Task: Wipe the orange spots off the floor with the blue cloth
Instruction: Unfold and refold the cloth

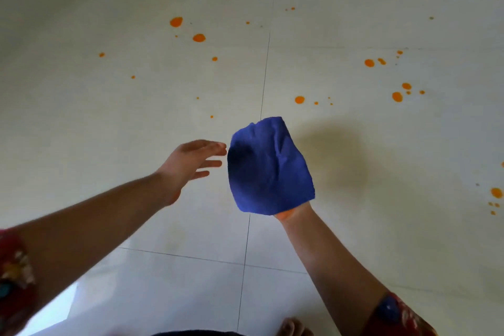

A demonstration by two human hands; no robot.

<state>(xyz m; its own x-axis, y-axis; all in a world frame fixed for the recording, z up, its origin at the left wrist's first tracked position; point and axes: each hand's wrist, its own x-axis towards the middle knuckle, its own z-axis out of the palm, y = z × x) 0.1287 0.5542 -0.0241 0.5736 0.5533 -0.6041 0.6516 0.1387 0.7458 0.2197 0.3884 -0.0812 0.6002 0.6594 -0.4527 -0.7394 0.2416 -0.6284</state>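
Note:
The blue cloth (268, 168) is draped over my right hand (290, 213) and hides it down to the wrist; the hand holds it up above the floor. My left hand (191, 163) hovers just left of the cloth, fingers spread, holding nothing. Several orange spots lie scattered on the pale tiled floor (109, 117): a cluster far left of centre (199, 37), one just beyond the cloth (299, 99), a group to the right (397, 96), and more at the right edge (496, 192).
Dark grout lines (263, 90) cross the tiles. The cloth's shadow (335, 161) falls to its right. A bare toe (291, 327) shows at the bottom edge, and a bright patch of light (54, 311) lies at bottom left.

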